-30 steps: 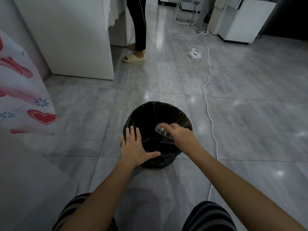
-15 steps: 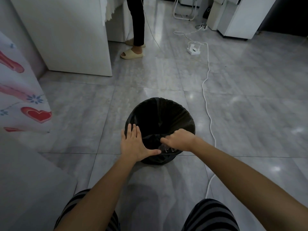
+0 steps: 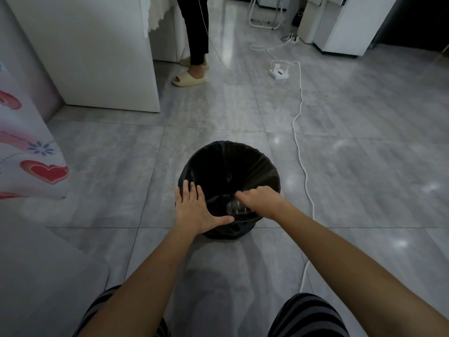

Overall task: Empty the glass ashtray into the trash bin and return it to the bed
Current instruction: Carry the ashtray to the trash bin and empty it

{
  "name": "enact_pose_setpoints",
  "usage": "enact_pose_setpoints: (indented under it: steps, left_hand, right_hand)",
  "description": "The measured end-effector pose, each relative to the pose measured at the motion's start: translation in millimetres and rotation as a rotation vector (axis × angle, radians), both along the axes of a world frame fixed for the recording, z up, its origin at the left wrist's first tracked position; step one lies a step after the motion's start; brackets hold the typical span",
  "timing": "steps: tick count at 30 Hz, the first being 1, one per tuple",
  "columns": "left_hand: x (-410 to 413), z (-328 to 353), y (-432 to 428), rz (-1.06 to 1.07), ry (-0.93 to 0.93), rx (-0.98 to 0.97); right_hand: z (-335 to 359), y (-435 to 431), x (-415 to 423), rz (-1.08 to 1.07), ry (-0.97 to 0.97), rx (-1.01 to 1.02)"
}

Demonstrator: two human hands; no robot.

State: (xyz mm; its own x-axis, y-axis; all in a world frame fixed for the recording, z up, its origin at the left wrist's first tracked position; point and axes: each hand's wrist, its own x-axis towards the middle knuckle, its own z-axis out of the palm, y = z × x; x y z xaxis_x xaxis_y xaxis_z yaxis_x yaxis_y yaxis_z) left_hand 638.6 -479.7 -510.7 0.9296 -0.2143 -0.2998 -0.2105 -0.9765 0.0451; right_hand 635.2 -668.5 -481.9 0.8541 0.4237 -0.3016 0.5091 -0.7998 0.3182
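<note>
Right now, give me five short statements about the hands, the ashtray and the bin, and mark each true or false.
1. The right hand holds the glass ashtray over the mouth of the trash bin. True.
2. The left hand is resting on the bed. False: it lies flat against the bin's near left rim.
3. The bin is lined with a black bag. True.
4. The white cable runs across the floor to the left of the bin. False: it runs past the bin's right side.
5. The ashtray already sits back on the bed. False: it is in the right hand at the bin.
</note>
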Motion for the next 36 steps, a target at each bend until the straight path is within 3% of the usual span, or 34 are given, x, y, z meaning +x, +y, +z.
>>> enact_pose_setpoints:
  steps: [3,8,12,18,23,27,32,34,36]
  left_hand:
    - [0.6,-0.2,-2.9,-0.035,0.012,0.023]
    - [0.8,-4.3,2.0,0.009,0.031,0.028]
    - [-1.8,-8.5,2.6,-0.003,0.015,0.014]
    - [-7.7,-13.6,4.8,-0.015,-0.013,-0.006]
    - [-11.0,-16.8,0.8,0.002,-0.062,-0.049]
    - [-11.1,-17.5,-0.8,0.000,-0.081,-0.070]
    - [-8.4,-15.6,-3.0,-0.003,-0.075,-0.073]
    - [-8.7,-15.4,-3.5,-0.007,-0.077,-0.080]
    - [-7.5,-15.1,-3.8,-0.004,-0.067,-0.083]
  right_hand:
    - [4.8,4.0,8.4,0.121,0.147,-0.052]
    - [2.6,3.2,12.7,-0.027,-0.005,0.050]
    - [-4.9,13.7,10.6,0.165,0.112,-0.042]
    - [0.9,15.5,8.1,-0.006,-0.073,0.067]
    - [-2.5,20.9,3.7,0.107,0.099,-0.064]
    - [-6.1,8.7,0.1,-0.125,-0.033,0.098]
    - [4.7,8.9,7.3,0.036,0.178,0.046]
    - [11.9,5.0,10.7,-0.075,0.127,0.173]
    - [14.3,-2.2,12.0,-0.329,0.036,0.417]
